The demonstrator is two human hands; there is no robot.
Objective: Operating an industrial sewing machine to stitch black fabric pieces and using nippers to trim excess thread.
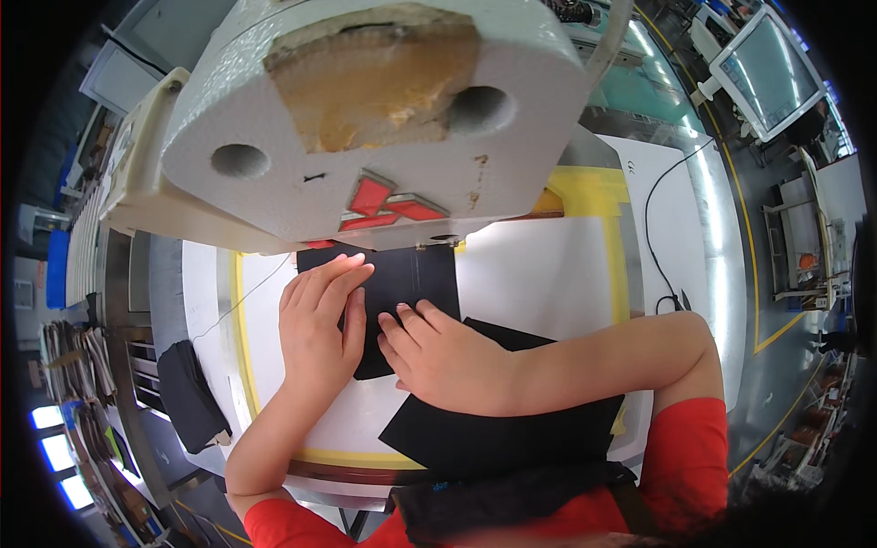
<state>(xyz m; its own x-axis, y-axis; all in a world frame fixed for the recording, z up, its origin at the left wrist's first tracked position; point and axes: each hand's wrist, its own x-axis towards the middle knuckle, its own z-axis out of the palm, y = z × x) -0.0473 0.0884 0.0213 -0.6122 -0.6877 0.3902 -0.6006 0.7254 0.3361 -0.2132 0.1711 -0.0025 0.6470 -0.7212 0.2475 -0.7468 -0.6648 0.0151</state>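
A black fabric piece [434,279] lies flat on the white table, its far edge under the head of a white industrial sewing machine [365,173]. Faint pale lines run along the fabric near its right side. My left hand [318,324] rests over the fabric's left edge, fingers stretched toward the machine. Lower and to the right, my right hand [448,361] lies palm down on the same piece with its fingers apart and slightly bent. Another black fabric piece [512,438] lies partly beneath my right forearm. The machine head hides the needle area.
Yellow tape [617,265] borders the white work surface. Black-handled scissors [683,300] lie at the right beside a black cord [650,205]. A folded black cloth [190,393] hangs at the table's left edge. Further right stands a screen [767,73].
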